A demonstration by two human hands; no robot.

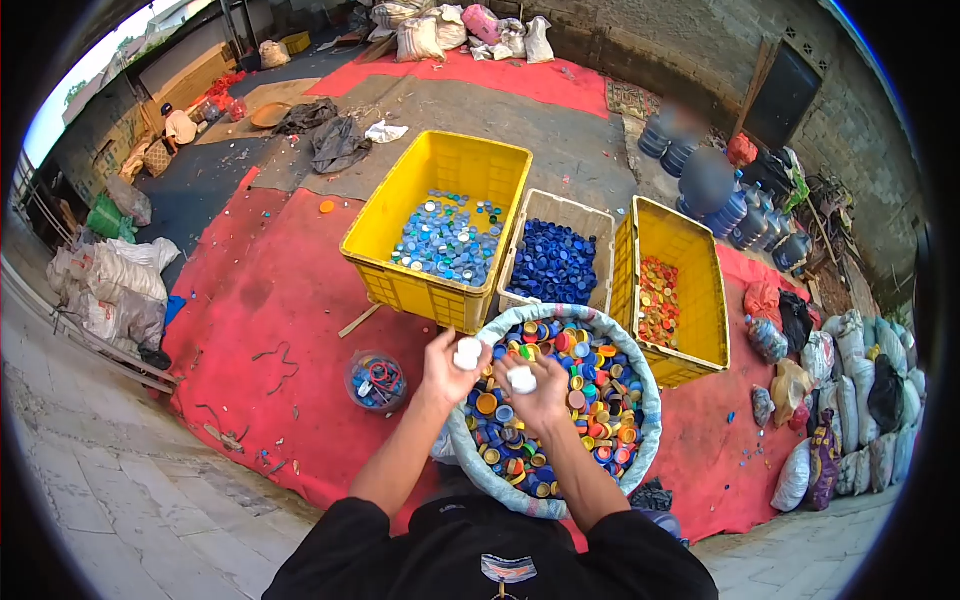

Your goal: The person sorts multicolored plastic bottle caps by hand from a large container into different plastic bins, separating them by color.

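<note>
**Two white caps lifted over a sack of mixed bottle caps**

An open yard with a paved floor, a brick wall at the far right and a red mat point(260, 290) spread over the ground. The person stands at the near edge of the mat, both forearms raised over a round sack of mixed caps point(560, 400).

The left hand point(450, 365) is closed on a white cap point(467, 353), fingers pinched round it. The right hand point(540, 395) is likewise clamped on a second white cap point(521, 379). The two hands are just beside each other, above the near left part of the sack, and they hide some of the caps beneath.

The sack is full of orange, blue, red, yellow and green caps, its grey rim rolled down. Just beyond it stand three crates side by side: a yellow crate of light blue caps point(440, 225) on the left, a pale crate of dark blue caps point(555, 260) in the middle, touching the sack's far rim, and a yellow crate of orange caps point(670, 295) on the right. To the left of the sack, on the mat, sits a small clear tub point(375, 380) with red and blue bits. Large water jugs point(720, 200) stand far right; filled sacks point(850, 410) are heaped along the right edge and more white sacks point(110, 285) at the left. Another person point(180, 125) crouches far off at the upper left.
</note>
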